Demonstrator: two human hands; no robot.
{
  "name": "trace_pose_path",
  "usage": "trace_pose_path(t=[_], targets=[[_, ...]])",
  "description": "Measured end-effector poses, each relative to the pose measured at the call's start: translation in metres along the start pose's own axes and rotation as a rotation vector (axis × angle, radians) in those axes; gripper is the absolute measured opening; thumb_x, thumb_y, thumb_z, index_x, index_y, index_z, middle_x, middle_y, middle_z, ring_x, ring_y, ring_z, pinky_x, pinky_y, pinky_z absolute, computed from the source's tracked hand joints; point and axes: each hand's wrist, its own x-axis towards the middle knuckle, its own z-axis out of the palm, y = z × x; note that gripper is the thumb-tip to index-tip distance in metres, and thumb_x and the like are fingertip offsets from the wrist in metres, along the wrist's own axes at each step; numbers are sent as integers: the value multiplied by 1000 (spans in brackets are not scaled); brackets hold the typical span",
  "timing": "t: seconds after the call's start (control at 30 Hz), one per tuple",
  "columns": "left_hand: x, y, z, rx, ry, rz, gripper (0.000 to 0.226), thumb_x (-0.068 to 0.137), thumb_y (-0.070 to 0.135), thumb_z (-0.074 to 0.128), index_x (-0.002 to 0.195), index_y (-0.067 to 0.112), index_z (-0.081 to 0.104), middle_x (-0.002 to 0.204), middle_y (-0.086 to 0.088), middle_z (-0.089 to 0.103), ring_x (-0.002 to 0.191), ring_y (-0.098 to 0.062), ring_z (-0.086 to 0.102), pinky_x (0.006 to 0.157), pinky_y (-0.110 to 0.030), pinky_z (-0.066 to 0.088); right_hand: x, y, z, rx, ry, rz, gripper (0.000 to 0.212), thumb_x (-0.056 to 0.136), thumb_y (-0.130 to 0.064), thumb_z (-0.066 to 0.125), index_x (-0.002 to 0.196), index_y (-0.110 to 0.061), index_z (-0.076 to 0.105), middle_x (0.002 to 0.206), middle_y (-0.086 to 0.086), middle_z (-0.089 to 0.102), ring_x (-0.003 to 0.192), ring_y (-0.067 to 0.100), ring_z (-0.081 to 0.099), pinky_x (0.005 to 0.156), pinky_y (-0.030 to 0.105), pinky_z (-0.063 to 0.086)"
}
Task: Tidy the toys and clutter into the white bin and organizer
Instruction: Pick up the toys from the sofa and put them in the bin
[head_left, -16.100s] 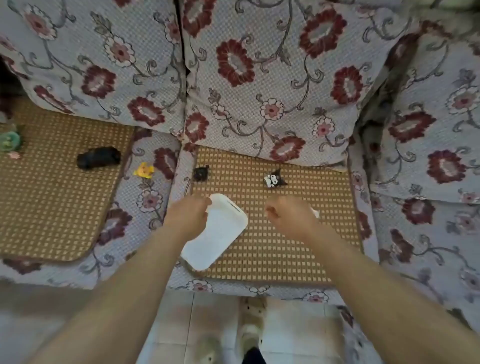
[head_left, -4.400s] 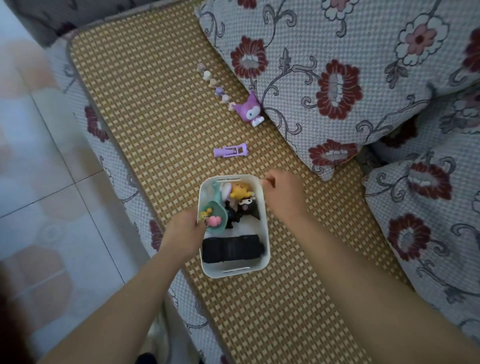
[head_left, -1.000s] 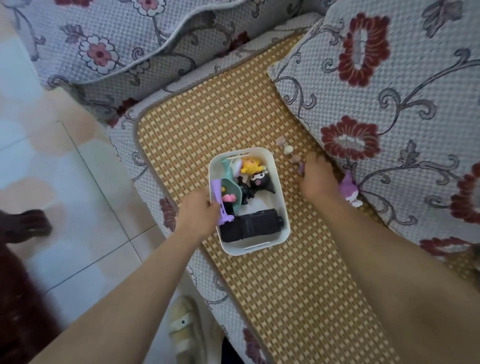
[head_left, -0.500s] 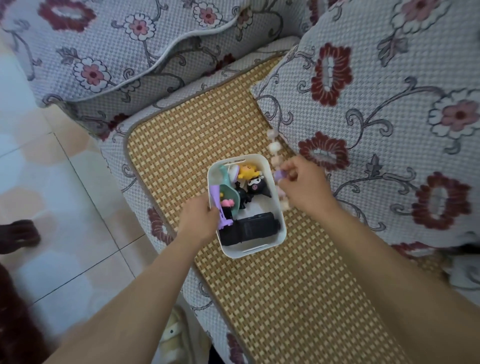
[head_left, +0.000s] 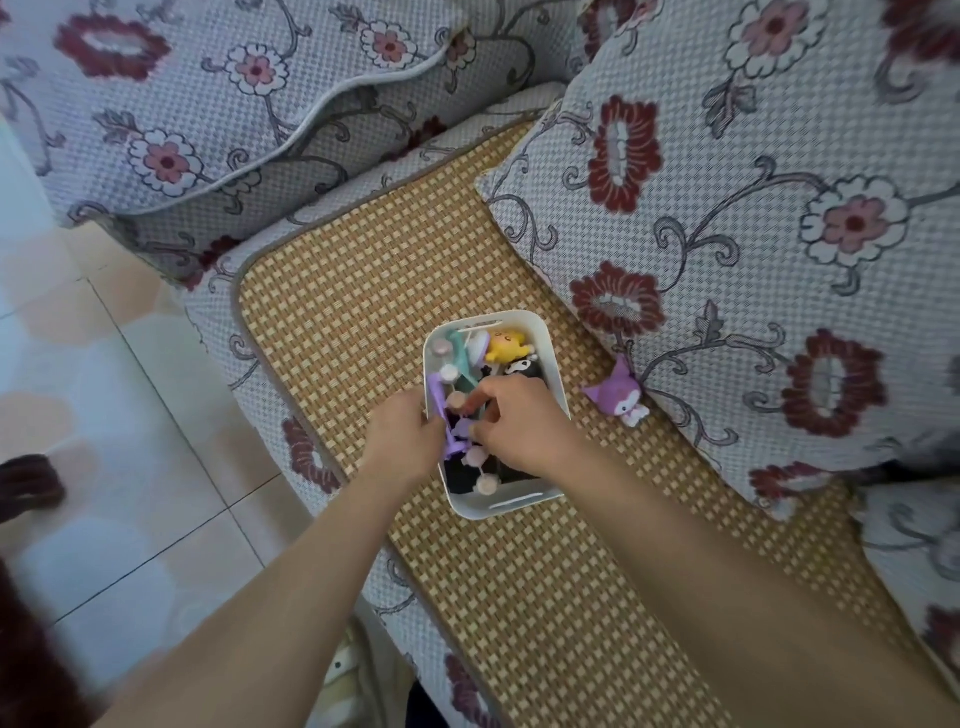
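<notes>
On the woven sofa mat, the left hand grips the white bin's rim. The right hand pinches a bead string inside it; a purple toy lies beside.

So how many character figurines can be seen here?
3: a yellow figurine and a black-and-white figurine at the far end of the white bin, a purple figurine on the mat beside it. Hands may hide more.

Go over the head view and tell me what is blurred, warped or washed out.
Head view: the white bin and purple figure are sharp; the floor tiles at left are pale and washed out; the dark shape at the left edge is blurred; the wide lens bends the mat edges; lighting is soft, without hard shadows.
</notes>
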Motion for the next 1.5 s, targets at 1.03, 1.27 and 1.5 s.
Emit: trace_pose_path(t=[1.03, 1.27, 1.5], targets=[[17, 12, 31, 8, -66, -63, 18, 87, 3, 46, 83, 6, 63, 65, -4, 59, 53, -18, 50, 43, -22, 34, 21, 135, -41, -15, 590, 85, 57, 78, -23, 73, 127, -24, 43, 123, 10, 44, 102, 24, 56, 78, 34, 55], [17, 30, 31, 60, -79, -18, 29, 86, 5, 46, 60, 17, 47, 55, 0, 50, 49, -16, 42, 42, -24, 30, 8, 76, -53, -84, 451, -216, 64, 74, -23, 77, 126, -19, 41, 119, 0, 49, 106, 16, 51, 85, 32, 48], [13, 32, 29, 94, -86, 56, 21, 88, 4, 46, 73, 17, 54, 56, 3, 51, 46, -9, 42, 35, -13, 26, 16, 76, -46, -397, 368, -247, 62, 75, -13, 72, 130, -19, 44, 129, 3, 48, 112, 22, 47, 87, 31, 42]])
